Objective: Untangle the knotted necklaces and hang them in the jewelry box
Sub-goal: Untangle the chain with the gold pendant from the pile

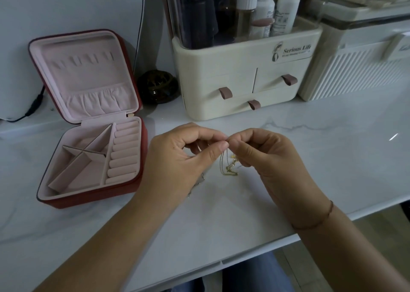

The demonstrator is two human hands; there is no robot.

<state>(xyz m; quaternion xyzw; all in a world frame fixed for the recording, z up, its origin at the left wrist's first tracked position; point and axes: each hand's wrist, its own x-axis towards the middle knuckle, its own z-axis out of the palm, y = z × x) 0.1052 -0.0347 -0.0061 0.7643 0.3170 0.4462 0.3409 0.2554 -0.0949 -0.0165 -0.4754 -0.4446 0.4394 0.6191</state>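
Observation:
A thin gold necklace chain [229, 168] hangs in a small tangle between my two hands above the white marble table [221, 214]. My left hand [177, 158] and my right hand [266, 156] both pinch the top of the chain where their fingertips meet. A second, silvery chain [199, 182] shows partly under my left palm on the table. To the left stands the red jewelry box [93, 123] with its lid up, pink lining, a row of hooks in the lid, ring rolls and compartments in the base.
A cream cosmetics organiser [241, 76] with drawers and bottles stands behind my hands. A white ribbed container [359, 70] is to its right. A dark round ornament [158, 86] sits between box and organiser. A black cable [33, 105] runs at the far left. The table's front edge runs just below my forearms.

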